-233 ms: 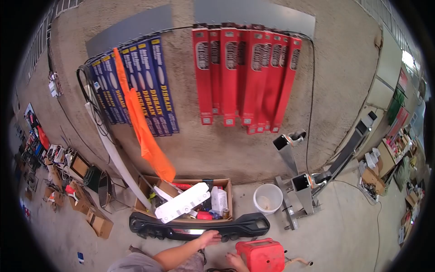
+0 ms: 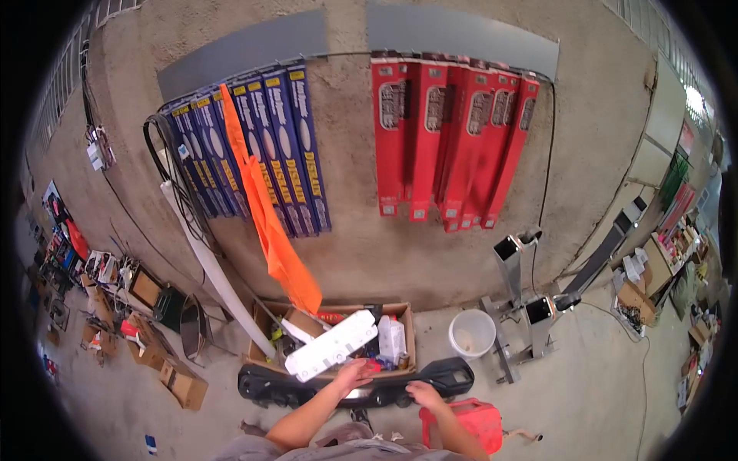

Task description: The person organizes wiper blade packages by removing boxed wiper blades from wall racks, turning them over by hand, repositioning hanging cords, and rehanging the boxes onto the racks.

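Note:
A long black car bumper (image 2: 288, 386) lies across the floor in front of the cardboard box. My left hand (image 2: 354, 376) is over its middle, fingers extended to the right and overlapping the bumper's upper edge in this view. At the bumper's near side, right of the middle, is my right hand (image 2: 423, 394), its fingers loosely apart and pointing left. Neither hand shows anything held. Under my right forearm sits a red plastic container (image 2: 480, 421). A white perforated plate (image 2: 332, 347) lies slanted over the box just beyond my left hand.
The cardboard box (image 2: 410, 338) is full of mixed parts. To its right are a white bucket (image 2: 472, 333) and a metal stand (image 2: 503, 346). Blue boxes (image 2: 288, 154), red boxes (image 2: 430, 138) and an orange cloth (image 2: 284, 261) hang on the wall.
My right hand has come up from beside the red container to the bumper's near edge. My left hand has moved slightly up over the bumper. The whole view has shifted.

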